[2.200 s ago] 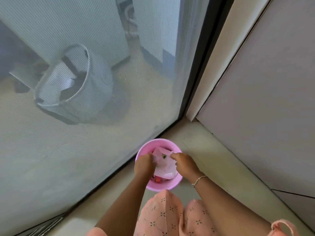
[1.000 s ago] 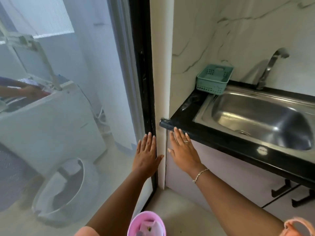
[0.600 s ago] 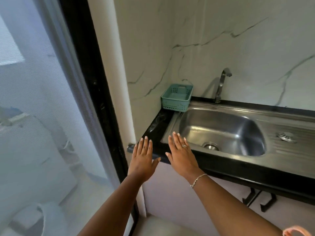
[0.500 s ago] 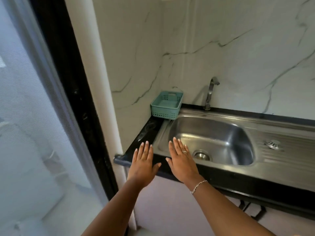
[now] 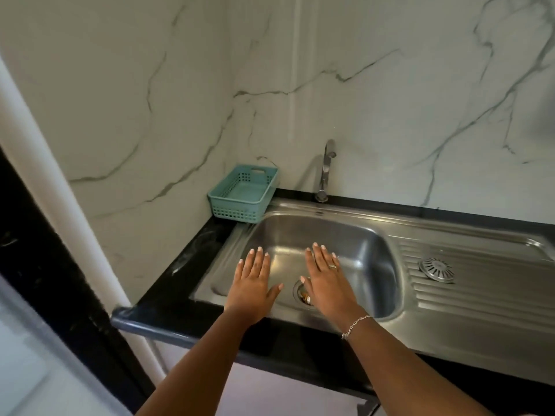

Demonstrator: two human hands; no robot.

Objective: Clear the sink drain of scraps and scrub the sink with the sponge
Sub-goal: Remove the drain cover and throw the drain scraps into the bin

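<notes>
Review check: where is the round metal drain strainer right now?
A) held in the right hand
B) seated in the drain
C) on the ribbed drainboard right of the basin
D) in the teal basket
C: the strainer lies flat on the ribbed drainboard, away from the open drain.

Steel sink (image 5: 354,235), frame centre; left hand (image 5: 252,288) and right hand (image 5: 326,283) flat, fingers straight, over the basin. Drain (image 5: 301,291) between them. Strainer (image 5: 437,269) on drainboard, right. Teal basket (image 5: 241,195) and tap (image 5: 326,169) behind.
</notes>
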